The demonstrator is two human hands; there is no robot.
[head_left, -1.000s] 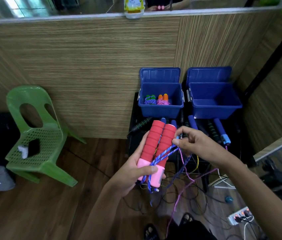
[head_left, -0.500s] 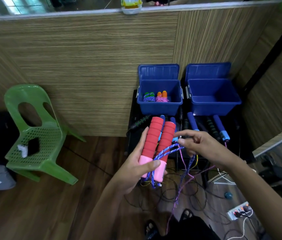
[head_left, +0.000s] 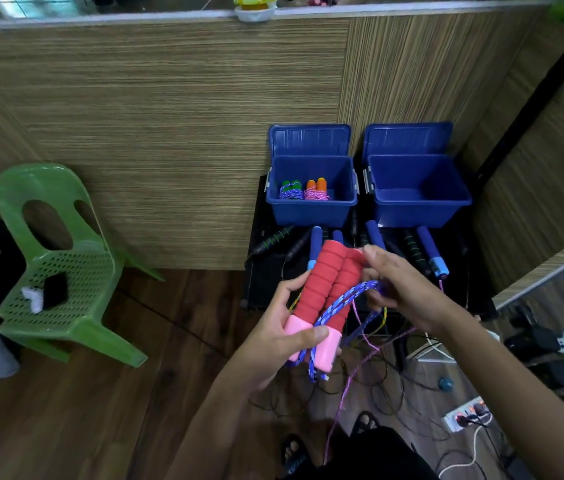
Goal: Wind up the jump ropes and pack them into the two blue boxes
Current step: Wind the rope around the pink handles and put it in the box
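My left hand (head_left: 284,341) grips two red foam jump-rope handles (head_left: 329,285) with pink ends, held side by side. A blue braided rope (head_left: 342,303) crosses them diagonally. My right hand (head_left: 398,289) pinches that rope just right of the handles. The left blue box (head_left: 311,209) is open and holds two wound ropes, one with green handles (head_left: 291,188) and one with orange handles (head_left: 316,188). Beside it the right blue box (head_left: 419,209) is open with nothing visible inside. Several more ropes with blue and black handles (head_left: 425,244) lie on the black stand in front of the boxes.
A green plastic chair (head_left: 55,265) stands at the left on the wooden floor. Loose ropes and cables (head_left: 377,375) tangle on the floor below my hands. A power strip (head_left: 467,414) lies at the lower right. A wood-panel wall (head_left: 169,116) rises behind the boxes.
My right hand has carried the blue rope up and across the red handles, drawing nearer their top. The view has shifted so the boxes sit lower.
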